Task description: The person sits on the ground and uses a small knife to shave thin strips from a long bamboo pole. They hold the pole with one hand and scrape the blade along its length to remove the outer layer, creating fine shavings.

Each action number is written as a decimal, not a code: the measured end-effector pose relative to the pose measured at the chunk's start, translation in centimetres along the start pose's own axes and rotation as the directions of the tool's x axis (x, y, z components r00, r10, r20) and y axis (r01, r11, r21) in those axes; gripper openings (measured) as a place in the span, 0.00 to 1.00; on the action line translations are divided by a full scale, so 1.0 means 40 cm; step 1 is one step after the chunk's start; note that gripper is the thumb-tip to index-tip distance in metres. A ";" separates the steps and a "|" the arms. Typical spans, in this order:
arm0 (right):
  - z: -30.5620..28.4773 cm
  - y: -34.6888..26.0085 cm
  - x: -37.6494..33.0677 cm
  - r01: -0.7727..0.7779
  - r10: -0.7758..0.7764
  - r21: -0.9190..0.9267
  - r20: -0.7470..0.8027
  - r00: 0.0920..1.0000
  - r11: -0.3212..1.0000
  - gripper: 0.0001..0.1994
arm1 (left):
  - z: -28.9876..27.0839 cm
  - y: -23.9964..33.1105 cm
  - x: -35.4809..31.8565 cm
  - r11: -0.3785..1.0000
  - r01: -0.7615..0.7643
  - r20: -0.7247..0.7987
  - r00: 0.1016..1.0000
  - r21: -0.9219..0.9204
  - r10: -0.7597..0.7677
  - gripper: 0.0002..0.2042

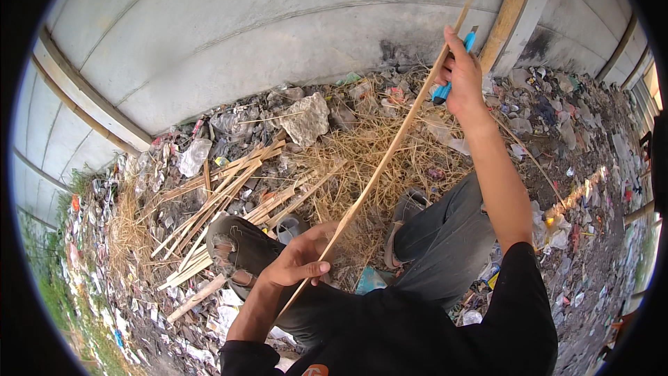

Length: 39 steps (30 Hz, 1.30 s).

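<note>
A long, thin bamboo strip point(391, 152) slants across my body, from low on the left to high on the right. Near its lower end my left hand point(293, 262) is closed around it, with the thumb lying along the strip. Farther up, my right hand point(462, 78) grips a blue utility knife point(470, 41), its short blade tip pointing upward. The thumb and fingers of that hand also pinch the strip close to its upper end. Between my legs and the wall lie pale, curly shavings point(362, 141).
A pile of split bamboo strips point(221, 198) rests on the littered ground at left. Behind it sits a grey rock point(306, 120). A concrete panel wall point(278, 35) runs across the far side, with a bamboo post point(510, 14) at right. My bent knees flank the shavings.
</note>
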State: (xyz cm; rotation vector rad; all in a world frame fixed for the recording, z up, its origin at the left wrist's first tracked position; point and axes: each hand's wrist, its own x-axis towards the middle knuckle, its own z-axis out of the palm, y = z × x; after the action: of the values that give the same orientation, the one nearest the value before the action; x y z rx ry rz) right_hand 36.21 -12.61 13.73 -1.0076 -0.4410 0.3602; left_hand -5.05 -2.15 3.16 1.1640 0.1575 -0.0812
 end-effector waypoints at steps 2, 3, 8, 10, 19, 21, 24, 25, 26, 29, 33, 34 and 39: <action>-0.033 -0.068 -0.013 0.143 -0.132 0.056 -0.176 0.976 0.988 0.18 | 0.030 0.008 -0.048 0.997 0.014 -0.030 0.999 0.079 -0.012 0.38; -0.049 -0.101 -0.037 0.170 -0.138 0.117 -0.239 0.961 0.979 0.18 | 0.046 0.002 -0.092 0.990 0.041 -0.070 0.997 0.132 -0.032 0.32; -0.268 -0.179 -0.239 0.356 -0.244 0.220 -0.411 0.878 0.908 0.18 | 0.099 -0.001 -0.234 0.686 0.007 -0.133 0.982 0.727 0.131 0.24; -0.318 -0.187 -0.322 0.352 -0.228 0.233 -0.432 0.873 0.906 0.17 | 0.099 -0.021 -0.309 0.578 0.099 -0.198 0.974 0.810 0.111 0.24; -0.289 -0.283 -0.593 0.362 -0.271 0.209 -0.364 0.891 0.909 0.20 | 0.212 -0.097 -0.414 0.572 -0.049 -0.169 0.932 0.819 0.321 0.25; -0.279 -0.295 -0.635 0.376 -0.286 0.219 -0.355 0.890 0.900 0.20 | 0.236 -0.120 -0.421 0.604 -0.019 -0.186 0.943 0.797 0.275 0.26; -0.260 -0.276 -0.674 0.376 -0.286 0.223 -0.350 0.892 0.899 0.19 | 0.263 -0.141 -0.433 0.632 -0.014 -0.202 0.942 0.775 0.269 0.25; -0.262 -0.264 -0.683 0.353 -0.259 0.256 -0.337 0.905 0.900 0.20 | 0.263 -0.154 -0.439 0.617 -0.011 -0.206 0.938 0.787 0.279 0.25; -0.264 -0.250 -0.692 0.326 -0.233 0.264 -0.330 0.915 0.908 0.20 | 0.261 -0.166 -0.443 0.601 -0.008 -0.209 0.934 0.799 0.290 0.24; -0.263 -0.196 -0.706 0.257 -0.154 0.281 -0.341 0.927 0.925 0.21 | 0.256 -0.183 -0.449 0.489 0.064 -0.264 0.898 0.870 0.351 0.22; -0.280 -0.132 -0.694 0.150 -0.044 0.313 -0.323 0.945 0.938 0.20 | 0.266 -0.180 -0.452 0.395 0.198 -0.355 0.856 0.897 0.377 0.22; -0.280 -0.118 -0.680 0.139 -0.037 0.319 -0.308 0.951 0.937 0.20 | 0.273 -0.172 -0.449 0.370 0.235 -0.376 0.845 0.899 0.379 0.22; -0.252 -0.060 -0.604 0.117 -0.035 0.348 -0.233 0.972 0.930 0.19 | 0.293 -0.196 -0.426 0.420 0.323 -0.487 0.787 0.848 0.378 0.24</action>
State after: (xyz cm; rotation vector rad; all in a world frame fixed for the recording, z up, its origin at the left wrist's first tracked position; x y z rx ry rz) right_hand 20.90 -32.79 6.68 -0.6601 -0.1985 0.2413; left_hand -22.02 -16.33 3.40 2.3260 0.7809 0.3246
